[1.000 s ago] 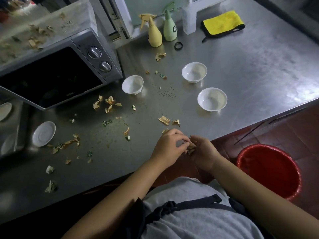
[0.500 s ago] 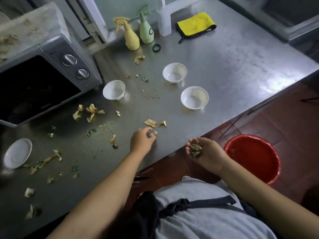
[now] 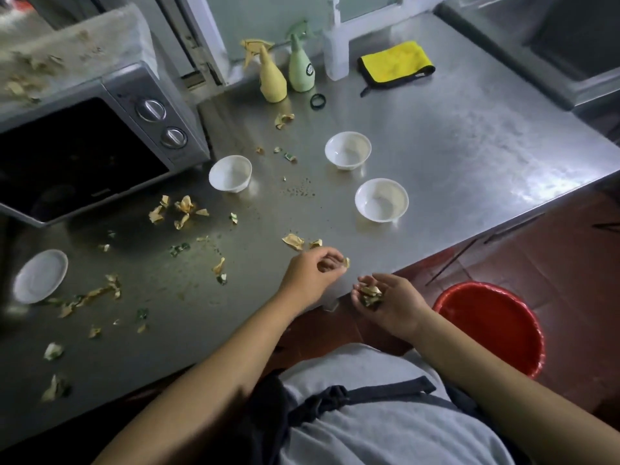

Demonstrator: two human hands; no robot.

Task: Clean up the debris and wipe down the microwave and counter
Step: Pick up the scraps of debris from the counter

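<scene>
Stainless steel counter (image 3: 453, 135), dim light, red tile floor to your right. Microwave (image 3: 100, 139) sits at the counter's far left; door dark, two knobs on its panel, scraps on the cloth covering its top.

Debris: yellowish and green scraps (image 3: 181, 209) cluster in front of the microwave; more lie scattered near the saucer (image 3: 40, 275) at left and along the near-left edge. Two scraps (image 3: 295, 241) lie just beyond your left hand.

Your left hand (image 3: 312, 276) is above the counter's near edge, fingers curled, thumb and fingertips pinching one small yellowish scrap (image 3: 346, 262). Your right hand (image 3: 392, 302) is just off the counter edge, palm up and cupped, fingers curled loosely round a small pile of collected scraps (image 3: 370, 294). The hands are near each other, not touching.

Three white bowls (image 3: 381, 199) stand mid-counter, apart from one another. At the back: yellow spray bottle (image 3: 272, 78), green spray bottle (image 3: 301, 70), a clear bottle (image 3: 335, 52), a black ring (image 3: 317, 101), a yellow cloth (image 3: 396, 63).

Red bucket (image 3: 493, 327) on the floor, just right of your right hand and lower.
</scene>
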